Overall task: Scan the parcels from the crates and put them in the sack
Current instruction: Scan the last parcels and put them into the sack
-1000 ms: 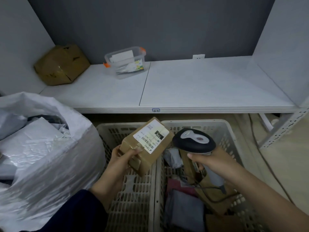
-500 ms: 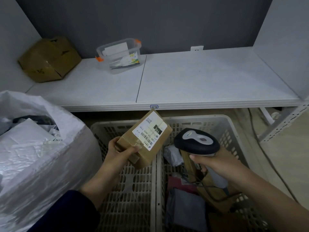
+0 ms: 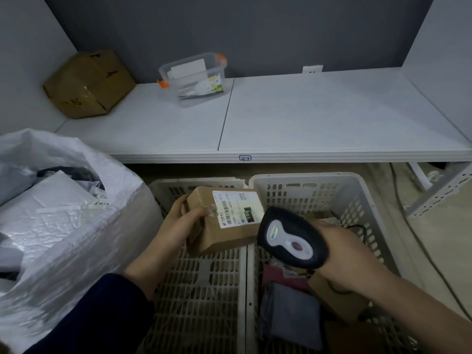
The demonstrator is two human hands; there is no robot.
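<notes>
Smooth white shelf (image 3: 332, 118) backs boxy cardboard parcel (image 3: 217, 236), rounded black scanner (image 3: 291, 238)

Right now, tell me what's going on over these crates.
A person appears to be scanning a parcel. The left hand grips a small cardboard parcel above the left crate, its shipping label facing up. The right hand holds a black barcode scanner, its head close to the label. More parcels lie in the right crate, and the white sack on the left already has mail bags in it. This parcel is not yet in the sack.
</notes>
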